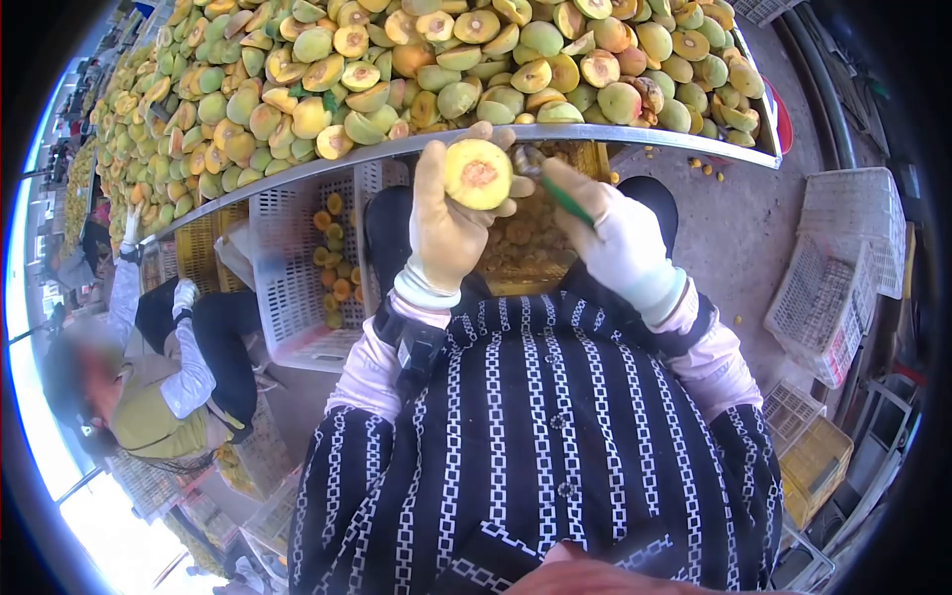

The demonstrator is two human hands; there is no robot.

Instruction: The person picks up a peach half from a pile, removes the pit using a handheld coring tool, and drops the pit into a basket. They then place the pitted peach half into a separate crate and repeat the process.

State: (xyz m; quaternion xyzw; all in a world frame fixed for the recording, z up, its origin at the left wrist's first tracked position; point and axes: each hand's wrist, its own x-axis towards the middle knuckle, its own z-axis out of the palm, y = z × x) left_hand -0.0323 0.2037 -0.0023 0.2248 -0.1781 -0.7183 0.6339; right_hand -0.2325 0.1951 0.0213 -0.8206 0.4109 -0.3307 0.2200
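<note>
My left hand (442, 230), in a pale work glove, holds a peach half (478, 174) with its cut face up and its reddish, rough centre showing. Close on its right is my right hand (627, 248), gloved in white, with the fingers wrapped round a green-handled pitting tool (569, 202). The tool's metal end is smeared by motion and sits just beside the left fingertips. Both hands are in front of the metal rim (635, 135) of a table heaped with peach halves (451, 55). Below them, a yellow crate (521, 288) with scraps inside stands between my knees.
To the left, a white plastic crate (288, 283) holds several peach halves. Beyond it a co-worker (164, 397) in gloves reaches to the same heap. White crates (838, 268) and a yellow crate (815, 466) stand at the right. Small bits of fruit dot the floor.
</note>
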